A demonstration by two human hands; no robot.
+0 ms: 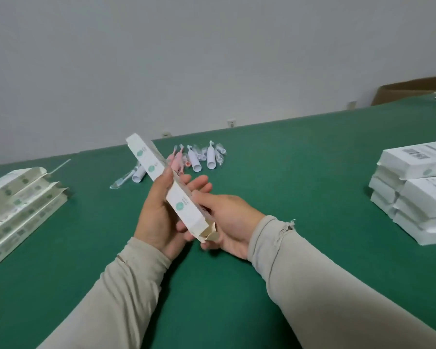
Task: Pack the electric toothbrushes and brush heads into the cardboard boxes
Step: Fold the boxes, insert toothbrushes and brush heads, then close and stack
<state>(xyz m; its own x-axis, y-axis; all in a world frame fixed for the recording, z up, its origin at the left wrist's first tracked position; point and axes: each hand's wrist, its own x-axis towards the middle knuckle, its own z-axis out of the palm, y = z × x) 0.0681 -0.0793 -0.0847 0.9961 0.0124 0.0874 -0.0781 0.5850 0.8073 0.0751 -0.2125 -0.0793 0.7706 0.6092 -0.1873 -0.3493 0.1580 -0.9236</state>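
Both hands (159,217) grip a long white box (171,190), end flaps open.

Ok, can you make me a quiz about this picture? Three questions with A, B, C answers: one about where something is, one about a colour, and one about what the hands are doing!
1. Where is the stack of white boxes with a barcode?
A. On the right side of the table
B. On the floor
C. In the person's lap

2. What colour is the table top?
A. Red
B. Green
C. Yellow

3. What is happening with the long white box in the middle?
A. It lies alone on the table
B. Both hands hold it up, with the near end flaps open
C. It is crushed flat under a book

Answers:
1. A: the stack of white boxes sits at the table's right edge.
2. B: the table is covered in green.
3. B: the left hand and right hand grip the long white box above the table, flaps loose.
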